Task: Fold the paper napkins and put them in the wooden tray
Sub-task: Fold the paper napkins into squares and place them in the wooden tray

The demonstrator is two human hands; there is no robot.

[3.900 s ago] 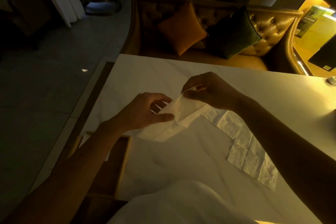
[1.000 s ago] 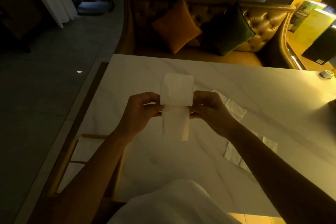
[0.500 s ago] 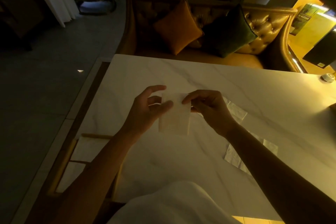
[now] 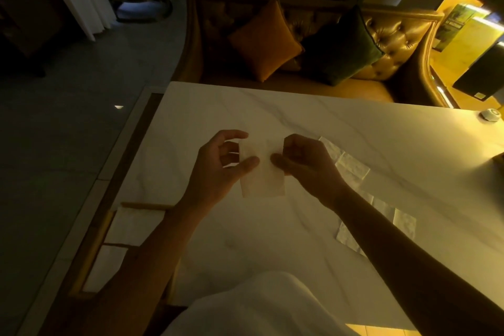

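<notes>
Left hand (image 4: 218, 166) and right hand (image 4: 305, 163) raised side by side, fingers (image 4: 246, 165) pinched, forearms converging

- Single head-worn view, looking forward and down from the table's (image 4: 300, 123) near edge toward its far edge.
- Close above the table; no second view.

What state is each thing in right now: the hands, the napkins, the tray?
Left hand: pinching the folded napkin's left edge.
Right hand: pinching its right edge.
Folded napkin: folded small, held between both hands above the table.
Unfolded napkin: spread flat on the table, partly under the right arm.
Wooden tray: at the table's left edge, with white napkins already inside.
</notes>
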